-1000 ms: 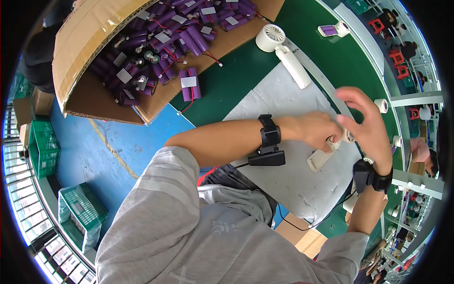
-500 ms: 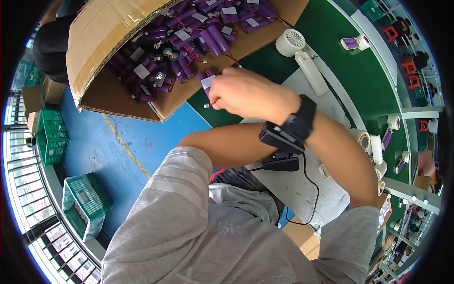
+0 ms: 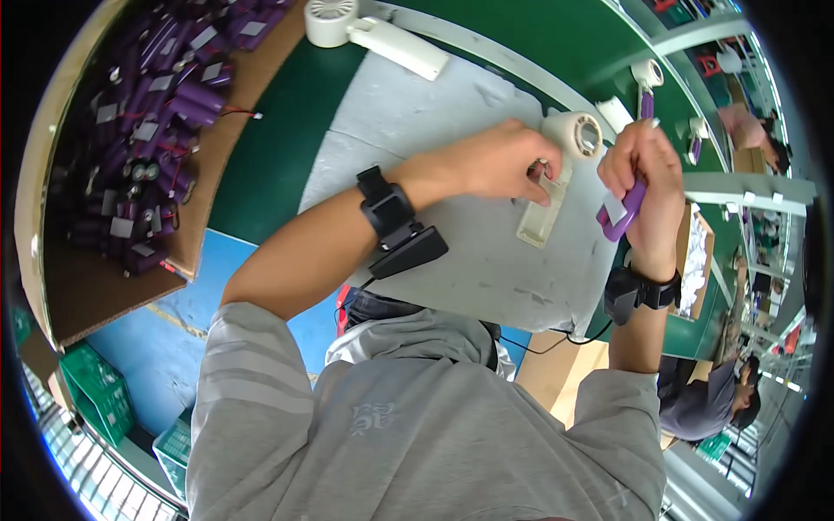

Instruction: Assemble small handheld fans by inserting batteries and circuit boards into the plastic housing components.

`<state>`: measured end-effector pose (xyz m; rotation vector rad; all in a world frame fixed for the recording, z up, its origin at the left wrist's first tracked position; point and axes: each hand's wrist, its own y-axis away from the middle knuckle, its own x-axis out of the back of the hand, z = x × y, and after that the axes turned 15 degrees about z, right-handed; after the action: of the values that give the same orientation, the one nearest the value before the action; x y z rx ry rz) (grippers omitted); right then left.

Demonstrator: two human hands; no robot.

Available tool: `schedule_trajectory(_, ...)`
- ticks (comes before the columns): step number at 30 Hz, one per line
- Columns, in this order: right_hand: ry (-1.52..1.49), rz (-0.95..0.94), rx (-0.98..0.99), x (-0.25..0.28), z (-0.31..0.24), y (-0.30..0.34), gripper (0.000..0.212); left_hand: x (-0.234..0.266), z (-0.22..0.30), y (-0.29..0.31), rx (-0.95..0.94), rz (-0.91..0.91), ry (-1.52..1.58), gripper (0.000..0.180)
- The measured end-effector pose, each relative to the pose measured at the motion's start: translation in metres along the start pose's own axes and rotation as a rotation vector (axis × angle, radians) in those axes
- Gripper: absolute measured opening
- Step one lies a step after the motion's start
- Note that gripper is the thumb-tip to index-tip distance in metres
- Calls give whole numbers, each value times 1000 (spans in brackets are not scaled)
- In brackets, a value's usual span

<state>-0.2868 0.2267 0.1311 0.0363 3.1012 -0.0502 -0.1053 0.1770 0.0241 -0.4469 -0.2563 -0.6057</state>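
Note:
On the grey-white mat (image 3: 469,234) lies a white handheld fan (image 3: 537,227) with its handle shell open like a shallow trough and its round head pointing away from me. My left hand (image 3: 504,163) is on the handle near the head, thumb and fingertips curled at its edges. What lies under those fingertips is hidden. Just right of the fan, my right hand (image 3: 653,178) is raised, closed round a purple battery pack (image 3: 622,215) with a pale label. A small white tip, perhaps a connector, shows above its fingers.
A cardboard box (image 3: 217,174) of purple battery packs (image 3: 187,104) stands on the left. Another white fan (image 3: 395,48) lies at the mat's far edge. More fans (image 3: 646,78) are on the green bench to the right, near a box of white parts (image 3: 695,265).
My right hand has moved from the battery box to the right, carrying a battery pack. My left hand, hidden before, is now at the open fan. The view has turned rightward.

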Motion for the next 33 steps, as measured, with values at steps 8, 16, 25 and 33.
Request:
schedule_trajectory(8,596,180,79,18,65,33,16,7,13,4,184,-85,162,40)
schedule_trajectory(16,651,169,155,12,79,38,12,12,9,4,227,-94,252,32)
schedule_trajectory(25,689,88,299,7,82,37,10,19,4,2,35,-40,104,23)
schedule_trajectory(33,705,82,359,7,82,39,11,22,18,1,-33,-42,-33,25)
